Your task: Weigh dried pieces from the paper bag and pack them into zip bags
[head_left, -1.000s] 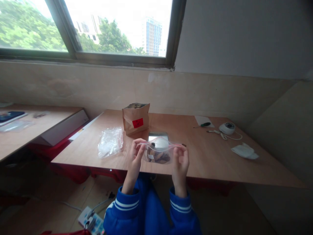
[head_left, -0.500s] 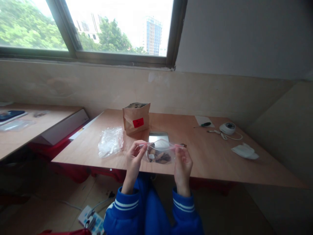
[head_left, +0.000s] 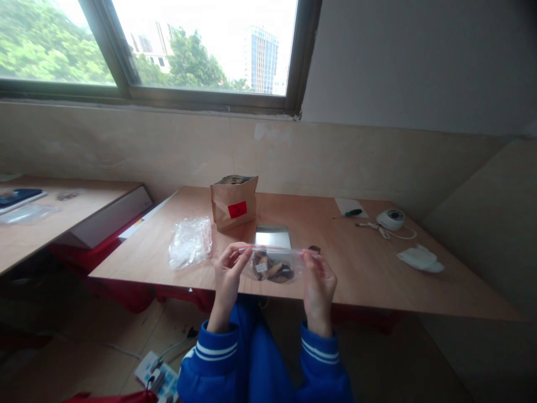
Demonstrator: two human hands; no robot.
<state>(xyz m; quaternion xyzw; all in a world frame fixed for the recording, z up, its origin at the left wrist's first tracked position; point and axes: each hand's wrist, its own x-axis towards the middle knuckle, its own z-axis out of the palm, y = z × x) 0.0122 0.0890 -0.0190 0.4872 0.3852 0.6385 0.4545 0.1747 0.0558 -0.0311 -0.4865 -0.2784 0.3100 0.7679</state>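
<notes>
I hold a small clear zip bag (head_left: pixel 272 265) by its two upper corners, just above the near edge of the plywood table (head_left: pixel 356 268). My left hand (head_left: pixel 227 274) pinches the bag's left corner between thumb and fingers, closed on the pink zip strip; my right hand (head_left: pixel 319 282) pinches the right corner the same way, fingers closed on the strip. The strip runs level and taut between the hands, and the bag's mouth looks pressed flat. Inside, dark brown and tan pieces lie heaped at the bottom, with a small white tag among them; what the pieces are I cannot tell. Just behind the bag, at 12 o'clock from it, a flat scale with a shiny steel platform (head_left: pixel 273 236) rests on the table. At 11 o'clock from the scale stands a brown paper pouch (head_left: pixel 234 201), upright, top open, a red label on its front. At 9 o'clock from the scale lies a crumpled stack of empty clear zip bags (head_left: pixel 190 242). A small dark piece (head_left: pixel 314 248) lies on the table at 3 o'clock from the scale. Far right: a green-handled screwdriver (head_left: pixel 350 213) on a white sheet, a round white device (head_left: pixel 390 219) with a cord, and a folded white cloth (head_left: pixel 419 258).
</notes>
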